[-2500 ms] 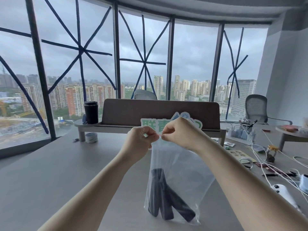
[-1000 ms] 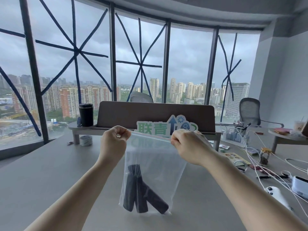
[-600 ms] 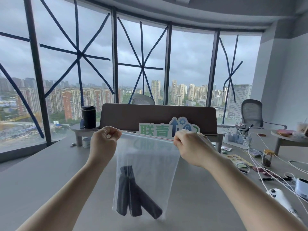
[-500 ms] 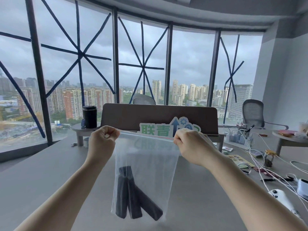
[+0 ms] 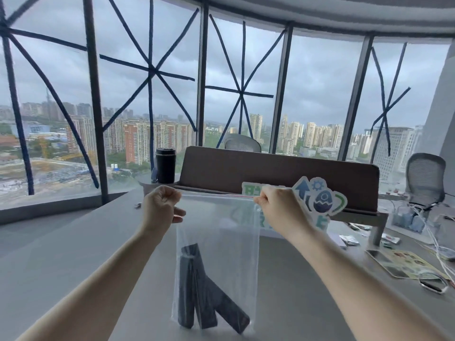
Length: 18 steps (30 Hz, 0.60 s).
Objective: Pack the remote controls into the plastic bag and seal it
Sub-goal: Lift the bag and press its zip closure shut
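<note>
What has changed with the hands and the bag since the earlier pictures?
The left hand and right hand, pinched close together at the top middle of the plastic bag at first, moved apart along its top edge to the corners. Both kept their grip; the remote controls stayed inside at the bottom.

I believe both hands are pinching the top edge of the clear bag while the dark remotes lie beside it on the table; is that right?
Not quite. The head view shows the remotes already inside the clear bag, standing at its bottom, not beside it on the table. The rest holds: the left hand and right hand both pinch its top edge.
</note>
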Available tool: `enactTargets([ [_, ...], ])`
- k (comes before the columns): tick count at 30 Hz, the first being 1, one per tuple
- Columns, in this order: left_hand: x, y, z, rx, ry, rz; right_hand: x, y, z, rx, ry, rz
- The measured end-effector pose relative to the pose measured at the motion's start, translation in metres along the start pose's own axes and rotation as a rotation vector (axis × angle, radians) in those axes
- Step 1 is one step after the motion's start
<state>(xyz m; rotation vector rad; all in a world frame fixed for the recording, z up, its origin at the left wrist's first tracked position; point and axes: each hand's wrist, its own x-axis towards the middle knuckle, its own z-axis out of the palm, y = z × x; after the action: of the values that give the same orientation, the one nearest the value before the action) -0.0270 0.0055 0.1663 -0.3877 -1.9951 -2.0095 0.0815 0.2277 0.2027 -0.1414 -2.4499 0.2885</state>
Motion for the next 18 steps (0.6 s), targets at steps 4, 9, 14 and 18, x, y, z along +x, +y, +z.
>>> enactTargets([
  [4, 0.07, -0.012, -0.017, -0.091, 0.033, -0.039, 0.074, -0.02, 0.052, 0.169, 0.067, 0.076],
  [9, 0.128, -0.034, -0.04, -0.106, 0.107, -0.024, 0.101, -0.043, 0.093, 0.326, 0.148, 0.055],
  [14, 0.119, -0.113, -0.059, -0.051, 0.131, -0.137, 0.053, -0.039, 0.157, 0.272, -0.044, 0.058],
  [18, 0.075, -0.165, -0.071, -0.05, 0.087, -0.262, 0.002, -0.035, 0.191, 0.302, -0.341, 0.096],
])
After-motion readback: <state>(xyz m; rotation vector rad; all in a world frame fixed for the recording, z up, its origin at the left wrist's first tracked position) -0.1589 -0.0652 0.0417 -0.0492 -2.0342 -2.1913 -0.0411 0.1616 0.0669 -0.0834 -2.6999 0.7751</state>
